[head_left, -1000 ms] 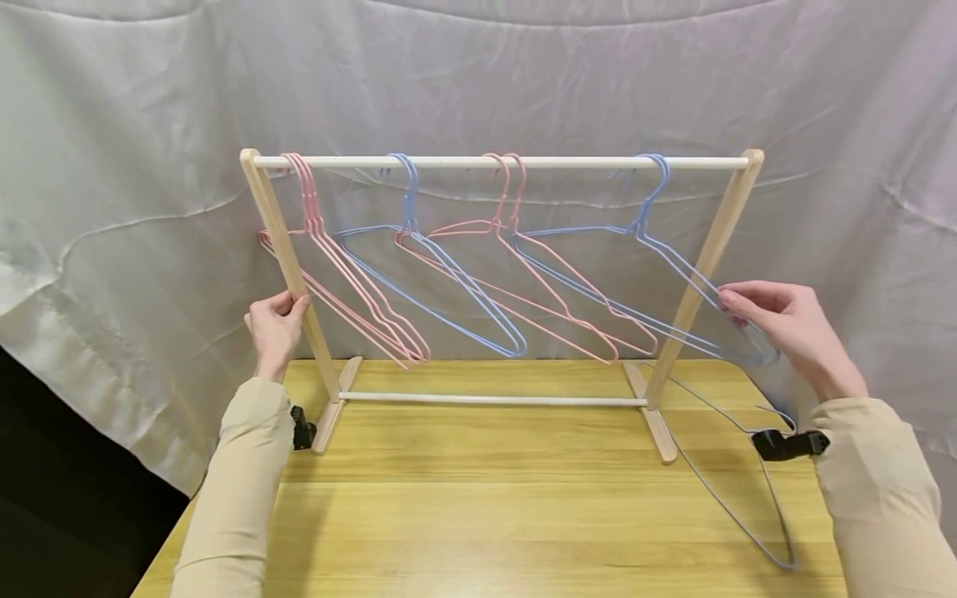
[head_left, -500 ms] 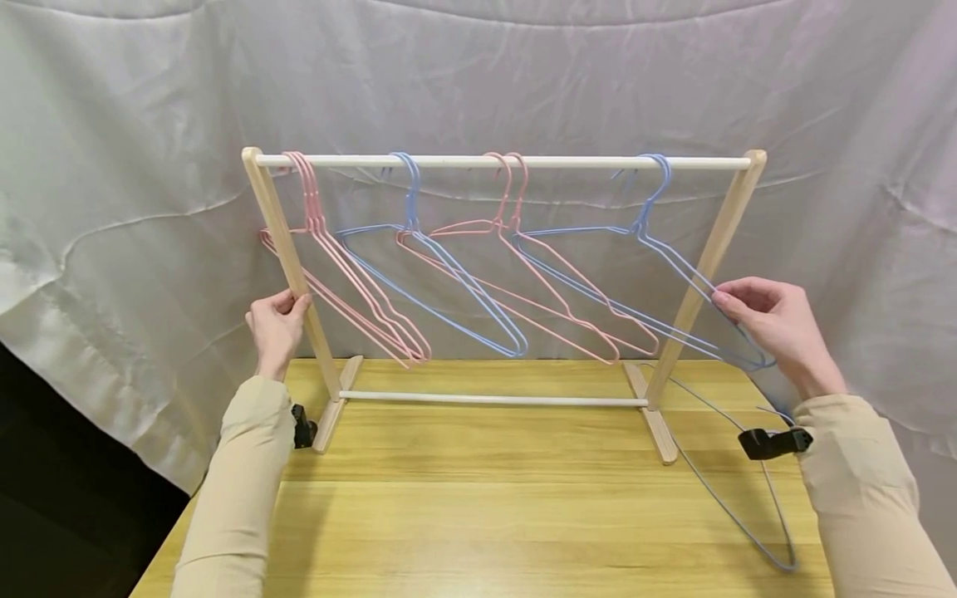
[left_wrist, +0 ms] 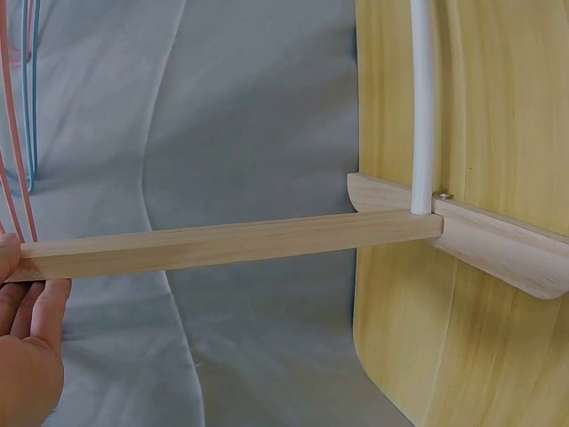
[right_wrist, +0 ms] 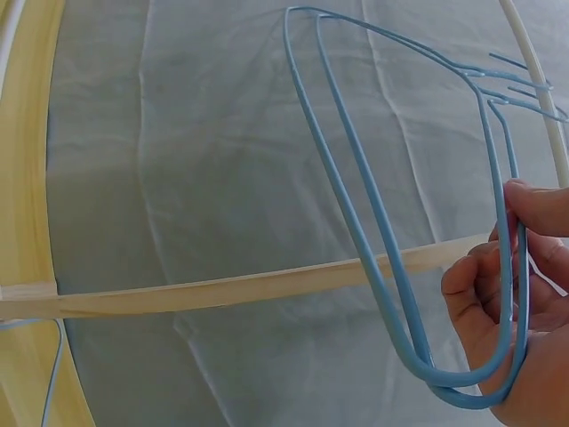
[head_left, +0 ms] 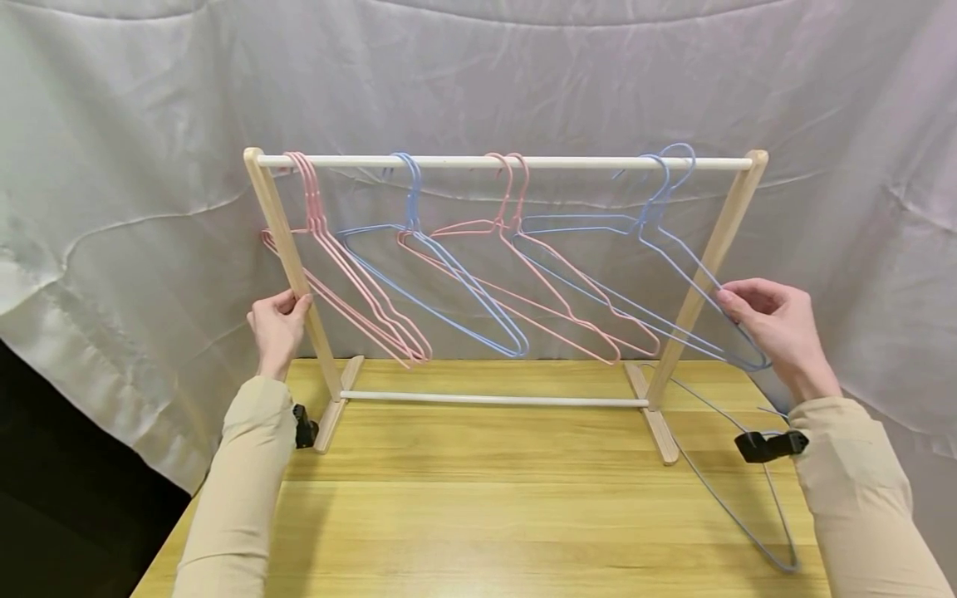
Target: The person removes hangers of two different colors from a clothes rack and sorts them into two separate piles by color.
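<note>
In the head view, my left hand (head_left: 275, 332) pinches the left wooden upright (head_left: 278, 224) of a small clothes rack. My right hand (head_left: 781, 328) pinches the right arm of a blue wire hanger (head_left: 694, 159), whose hook now stands above the white rail (head_left: 583, 163). Beside it a second blue hanger (head_left: 667, 173) keeps its hook over the rail, close to the first. The right wrist view shows both blue hangers (right_wrist: 404, 307) side by side, with thumb and fingers at one arm. In the left wrist view, fingers and thumb hold the upright (left_wrist: 222, 245) from both sides.
Several pink hangers (head_left: 308, 195) hang at the rail's left end, then a blue pair (head_left: 413, 195) and two pink ones (head_left: 508, 195). A grey hanger (head_left: 787, 569) lies on the wooden table (head_left: 478, 498) at right. A grey curtain (head_left: 478, 75) hangs behind.
The held blue hanger's hook has risen above the rail and parted from the other blue hook. My right hand has shifted slightly left. My left hand stays on the upright.
</note>
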